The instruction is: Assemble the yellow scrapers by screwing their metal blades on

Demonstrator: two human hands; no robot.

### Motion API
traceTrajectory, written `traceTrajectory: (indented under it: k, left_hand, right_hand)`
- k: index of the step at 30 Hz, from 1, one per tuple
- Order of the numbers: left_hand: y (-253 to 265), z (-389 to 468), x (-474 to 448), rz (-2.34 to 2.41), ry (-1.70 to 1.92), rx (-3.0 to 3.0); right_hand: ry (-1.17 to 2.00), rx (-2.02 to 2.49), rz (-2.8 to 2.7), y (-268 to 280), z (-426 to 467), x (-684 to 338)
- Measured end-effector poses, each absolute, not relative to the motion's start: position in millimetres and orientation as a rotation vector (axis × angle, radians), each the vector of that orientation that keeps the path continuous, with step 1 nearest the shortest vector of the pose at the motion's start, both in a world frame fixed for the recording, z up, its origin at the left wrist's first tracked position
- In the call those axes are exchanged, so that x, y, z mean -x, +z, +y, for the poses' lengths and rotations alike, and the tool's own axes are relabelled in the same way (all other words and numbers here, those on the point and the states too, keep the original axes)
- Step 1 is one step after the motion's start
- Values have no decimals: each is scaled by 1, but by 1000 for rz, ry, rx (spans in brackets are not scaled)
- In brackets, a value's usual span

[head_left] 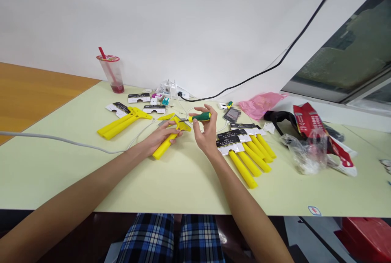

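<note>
While the left hand (161, 136) has its fingers wrapped round a yellow scraper (164, 147) at mid-desk (183, 185), handle slanting toward the near edge, the right hand's (206, 131) fingers grip a screwdriver (200, 117), shaft pointing left, angled across that handle. Tip's at scraper head; contact: can't tell.

Pale print on the black-and-white cards (229, 141) and red packet (308, 119) is too small to read.

The left fingers (167, 131) are covering part of a yellow scraper (163, 147). Blurring is masking the phone (232, 115), lettering on the cards (230, 136) is looking too small to read, and the right edge is cutting off the window (345, 47).
</note>
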State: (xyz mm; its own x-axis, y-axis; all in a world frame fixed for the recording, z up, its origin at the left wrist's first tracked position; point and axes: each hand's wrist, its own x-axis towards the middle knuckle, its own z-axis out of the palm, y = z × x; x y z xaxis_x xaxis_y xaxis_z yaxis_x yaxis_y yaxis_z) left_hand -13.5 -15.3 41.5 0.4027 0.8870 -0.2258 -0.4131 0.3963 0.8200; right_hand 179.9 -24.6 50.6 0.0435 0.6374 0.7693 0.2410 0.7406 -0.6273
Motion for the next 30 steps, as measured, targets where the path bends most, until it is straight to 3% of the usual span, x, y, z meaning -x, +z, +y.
traceTrajectory:
  k: [17,30]
  left_hand:
    - [45,-16,12,754,944,-721]
    - [43,-18,13,773,913,-786]
  right_hand:
    - [425,681,-1541,48,-26,-176]
    - [274,851,-1415,50,-21,-184]
